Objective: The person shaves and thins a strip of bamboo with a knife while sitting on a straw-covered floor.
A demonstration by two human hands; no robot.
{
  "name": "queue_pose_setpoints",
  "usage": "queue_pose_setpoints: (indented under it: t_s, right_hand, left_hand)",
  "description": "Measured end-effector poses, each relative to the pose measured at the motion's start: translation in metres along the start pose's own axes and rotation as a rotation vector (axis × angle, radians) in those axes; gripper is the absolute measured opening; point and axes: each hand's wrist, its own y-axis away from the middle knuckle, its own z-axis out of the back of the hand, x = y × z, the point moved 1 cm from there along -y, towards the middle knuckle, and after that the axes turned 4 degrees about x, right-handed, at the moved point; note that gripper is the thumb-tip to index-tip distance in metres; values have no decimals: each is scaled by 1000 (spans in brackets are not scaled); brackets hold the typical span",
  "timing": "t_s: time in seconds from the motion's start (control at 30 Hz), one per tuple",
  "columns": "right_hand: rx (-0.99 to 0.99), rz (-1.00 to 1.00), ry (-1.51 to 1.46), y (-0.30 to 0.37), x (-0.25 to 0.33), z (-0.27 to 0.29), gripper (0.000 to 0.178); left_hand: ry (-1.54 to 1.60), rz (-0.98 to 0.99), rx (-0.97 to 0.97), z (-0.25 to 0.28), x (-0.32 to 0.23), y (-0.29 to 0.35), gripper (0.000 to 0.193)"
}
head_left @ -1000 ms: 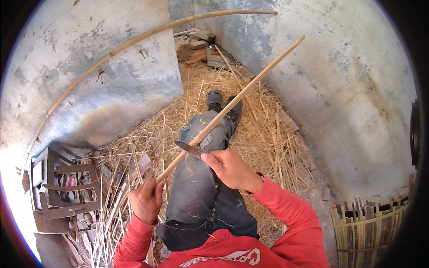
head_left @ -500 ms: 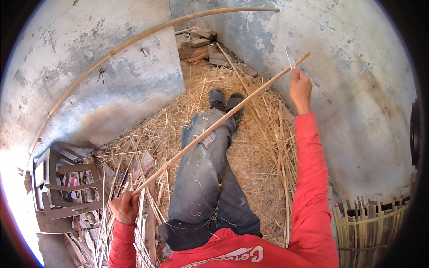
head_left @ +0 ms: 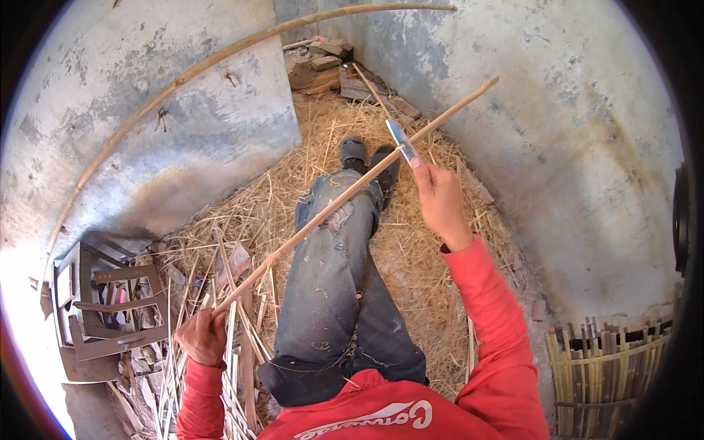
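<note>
My left hand (head_left: pixel 202 338) is closed around the lower end of a long, thin strip of wood or bamboo (head_left: pixel 312 223). The strip slants up to the right, above my legs, and its far end is free. In my right hand (head_left: pixel 442 203) is a knife (head_left: pixel 400 138) with a short pale blade, the thumb lying along its handle. The blade lies across the upper part of the strip, seemingly touching it. A small curl or notch seems to show on the strip beside the blade, too small to be sure.
My outstretched legs in worn jeans (head_left: pixel 323 293) lie on straw-like shavings (head_left: pixel 418 271). Loose strips (head_left: pixel 233 367) and a dark wooden frame (head_left: pixel 121 334) are at the left. A slatted bamboo basket (head_left: pixel 605 374) stands lower right. A curved pole (head_left: pixel 176 81) spans the wall; bricks (head_left: pixel 326 63) fill the far corner.
My right hand with the knife has moved down and left along the strip, from near its far end toward my feet. My left hand keeps its hold in nearly the same place.
</note>
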Motion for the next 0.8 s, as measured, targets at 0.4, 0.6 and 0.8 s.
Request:
queue_pose_setpoints:
  t_s: [0.4, 0.6, 0.8]
  right_hand:
    - [152, -40, -156, 39, 28, -18, 55]
    - [388, 50, -168, 61, 58, -39, 55]
    - [32, -104, -49, 8, 11, 0, 50]
  left_hand:
    - [42, 53, 32, 4, -21, 0, 21]
    - [97, 58, 84, -1, -43, -18, 21]
    - [117, 25, 39, 7, -59, -41, 19]
